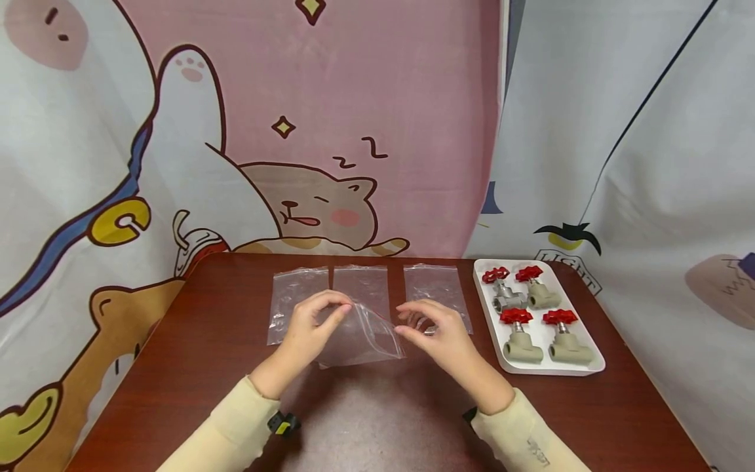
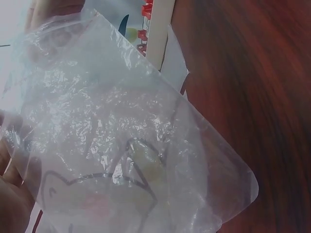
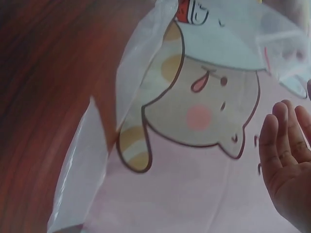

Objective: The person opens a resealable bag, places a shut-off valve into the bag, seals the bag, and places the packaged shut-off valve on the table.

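Observation:
A clear zip-lock bag (image 1: pixel 354 341) hangs slanted over the middle of the table, its zip edge toward me. My left hand (image 1: pixel 312 321) pinches one upper corner of it between thumb and fingertips. In the left wrist view the bag (image 2: pixel 121 121) spreads across the picture, with the left hand (image 2: pixel 14 199) at its left edge. Beside the bag's opposite edge is my right hand (image 1: pixel 439 328), thumb and fingers apart. The right wrist view has the right hand (image 3: pixel 289 160) with extended fingers and nothing between them.
Three more clear bags lie at the back of the table: a left bag (image 1: pixel 286 305), a middle bag (image 1: pixel 360 282) and a right bag (image 1: pixel 433 282). On the right, a white tray (image 1: pixel 492 328) holds several red-handled valves (image 1: pixel 569 344). A cartoon-printed curtain (image 1: pixel 413 131) hangs behind.

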`<state>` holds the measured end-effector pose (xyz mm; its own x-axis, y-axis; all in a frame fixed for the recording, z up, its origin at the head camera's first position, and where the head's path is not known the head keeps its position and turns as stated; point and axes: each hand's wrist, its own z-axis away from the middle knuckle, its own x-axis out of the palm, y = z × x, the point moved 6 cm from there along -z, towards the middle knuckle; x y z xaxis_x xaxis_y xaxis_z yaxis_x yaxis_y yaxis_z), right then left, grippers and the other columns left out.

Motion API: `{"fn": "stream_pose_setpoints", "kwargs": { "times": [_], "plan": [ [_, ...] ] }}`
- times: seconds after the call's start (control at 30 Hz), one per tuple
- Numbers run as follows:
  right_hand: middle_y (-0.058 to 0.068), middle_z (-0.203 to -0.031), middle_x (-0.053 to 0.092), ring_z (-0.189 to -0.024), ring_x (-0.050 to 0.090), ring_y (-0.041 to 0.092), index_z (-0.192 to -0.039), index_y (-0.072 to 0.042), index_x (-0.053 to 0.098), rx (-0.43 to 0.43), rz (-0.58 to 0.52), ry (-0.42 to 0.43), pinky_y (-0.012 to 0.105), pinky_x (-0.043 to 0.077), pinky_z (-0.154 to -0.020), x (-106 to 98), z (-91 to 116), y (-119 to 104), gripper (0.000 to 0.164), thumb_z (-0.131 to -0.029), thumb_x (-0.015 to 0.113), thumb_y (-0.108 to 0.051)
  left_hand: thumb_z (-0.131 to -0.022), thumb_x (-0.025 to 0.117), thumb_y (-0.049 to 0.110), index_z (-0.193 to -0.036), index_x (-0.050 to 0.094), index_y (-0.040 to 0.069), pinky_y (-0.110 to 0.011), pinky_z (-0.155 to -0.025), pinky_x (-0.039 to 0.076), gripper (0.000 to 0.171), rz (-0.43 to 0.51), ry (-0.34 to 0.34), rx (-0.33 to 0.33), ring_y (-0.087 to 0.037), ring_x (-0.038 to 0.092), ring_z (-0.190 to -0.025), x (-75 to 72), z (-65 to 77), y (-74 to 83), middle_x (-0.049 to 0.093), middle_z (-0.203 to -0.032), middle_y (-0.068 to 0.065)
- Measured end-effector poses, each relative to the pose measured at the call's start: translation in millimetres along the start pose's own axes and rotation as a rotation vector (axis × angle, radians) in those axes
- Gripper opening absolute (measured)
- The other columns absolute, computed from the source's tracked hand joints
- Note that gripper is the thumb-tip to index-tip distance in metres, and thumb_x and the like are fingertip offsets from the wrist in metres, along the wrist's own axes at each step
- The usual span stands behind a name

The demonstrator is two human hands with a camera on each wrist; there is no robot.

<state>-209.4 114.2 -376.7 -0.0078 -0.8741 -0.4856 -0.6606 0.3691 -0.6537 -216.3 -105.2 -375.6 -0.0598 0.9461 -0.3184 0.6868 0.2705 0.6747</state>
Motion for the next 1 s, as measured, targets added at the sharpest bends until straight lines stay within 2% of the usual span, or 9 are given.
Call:
{"fn": "stream_pose_setpoints", "kwargs": {
  "times": [0.1, 0.23, 0.37, 0.5, 0.6, 0.8, 0.87, 0.93, 1.0],
  "plan": [
    [0.005, -0.083, 0.068, -0.072, 0.061, 0.012, -0.101, -0.007, 0.069, 0.082, -0.003, 0.035, 0.025, 0.053, -0.059, -14.2, 0.4, 9.0, 0.031, -0.073, 0.08, -0.004, -0.085, 0.068, 0.002, -0.091, 0.069, 0.007, -0.018, -0.076, 0.049, 0.008, 0.007, 0.0, -0.015, -0.008, 0.062, -0.084, -1.4, 0.3, -0.6, 0.069, -0.086, -0.005],
    [0.017, -0.087, 0.068, -0.075, 0.062, 0.01, -0.103, 0.001, 0.066, 0.216, -0.018, 0.053, 0.025, 0.054, -0.064, -36.9, -1.3, 13.5, 0.029, -0.076, 0.075, 0.001, -0.084, 0.068, 0.001, -0.092, 0.069, 0.007, -0.016, -0.076, 0.048, 0.01, 0.01, -0.003, -0.046, -0.007, 0.061, -0.083, -2.1, 1.4, -1.7, 0.069, -0.087, -0.006],
    [0.019, -0.096, 0.068, -0.082, 0.061, 0.005, -0.111, 0.0, 0.063, 0.362, -0.044, 0.052, 0.02, 0.051, -0.07, -60.0, 7.1, 42.4, 0.03, -0.083, 0.072, -0.008, -0.083, 0.068, -0.002, -0.09, 0.069, 0.004, -0.018, -0.075, 0.049, 0.009, 0.006, 0.002, -0.05, -0.01, 0.061, -0.082, -3.2, 0.3, 3.9, 0.069, -0.086, -0.008],
    [0.003, -0.101, 0.068, -0.087, 0.062, 0.004, -0.12, -0.004, 0.059, 0.524, -0.145, 0.059, 0.018, 0.051, -0.073, -79.3, 21.9, 77.7, 0.037, -0.088, 0.068, -0.019, -0.082, 0.067, -0.007, -0.088, 0.067, -0.002, -0.019, -0.073, 0.05, 0.008, -0.007, 0.011, -0.028, -0.013, 0.062, -0.079, -6.8, -4.9, 25.1, 0.068, -0.082, -0.014],
    [-0.009, -0.096, 0.066, -0.086, 0.064, 0.003, -0.119, -0.007, 0.059, 0.591, -0.25, 0.084, 0.019, 0.053, -0.073, -92.2, 30.9, 92.0, 0.032, -0.089, 0.066, -0.017, -0.081, 0.067, -0.009, -0.087, 0.067, -0.004, -0.019, -0.071, 0.051, 0.008, -0.009, 0.013, -0.029, -0.014, 0.061, -0.077, -8.9, -7.0, 34.9, 0.067, -0.081, -0.016],
    [-0.015, -0.092, 0.064, -0.083, 0.064, -0.002, -0.11, -0.019, 0.061, 0.688, -0.296, 0.123, 0.019, 0.054, -0.072, -118.3, 52.2, 120.8, 0.02, -0.091, 0.064, -0.021, -0.081, 0.067, -0.008, -0.087, 0.067, -0.003, -0.025, -0.069, 0.053, 0.008, -0.024, 0.01, -0.043, -0.011, 0.061, -0.077, -10.0, -6.8, 33.7, 0.067, -0.081, -0.016],
    [-0.013, -0.091, 0.066, -0.081, 0.065, 0.001, -0.11, -0.018, 0.062, 0.714, -0.343, 0.147, 0.02, 0.054, -0.07, -127.0, 60.6, 133.0, 0.019, -0.091, 0.064, -0.02, -0.081, 0.067, -0.008, -0.087, 0.067, -0.003, -0.026, -0.069, 0.053, 0.007, -0.022, 0.01, -0.051, -0.01, 0.06, -0.077, -10.2, -6.6, 33.1, 0.067, -0.081, -0.016],
    [-0.015, -0.09, 0.066, -0.08, 0.066, 0.001, -0.113, -0.014, 0.061, 0.766, -0.321, 0.157, 0.021, 0.055, -0.07, -136.0, 68.0, 141.7, 0.024, -0.091, 0.065, -0.024, -0.081, 0.067, -0.008, -0.087, 0.067, -0.003, -0.025, -0.07, 0.053, 0.007, -0.019, 0.009, -0.058, -0.009, 0.06, -0.077, -10.4, -6.5, 32.5, 0.067, -0.081, -0.016],
    [-0.018, -0.088, 0.066, -0.08, 0.066, 0.001, -0.119, -0.006, 0.057, 0.82, -0.281, 0.16, 0.021, 0.055, -0.07, -143.9, 74.8, 148.2, 0.037, -0.091, 0.064, -0.028, -0.082, 0.066, -0.007, -0.087, 0.067, -0.003, -0.024, -0.071, 0.053, 0.007, -0.015, 0.007, -0.066, -0.009, 0.061, -0.077, -10.5, -6.2, 31.9, 0.067, -0.081, -0.016]
  ]
}}
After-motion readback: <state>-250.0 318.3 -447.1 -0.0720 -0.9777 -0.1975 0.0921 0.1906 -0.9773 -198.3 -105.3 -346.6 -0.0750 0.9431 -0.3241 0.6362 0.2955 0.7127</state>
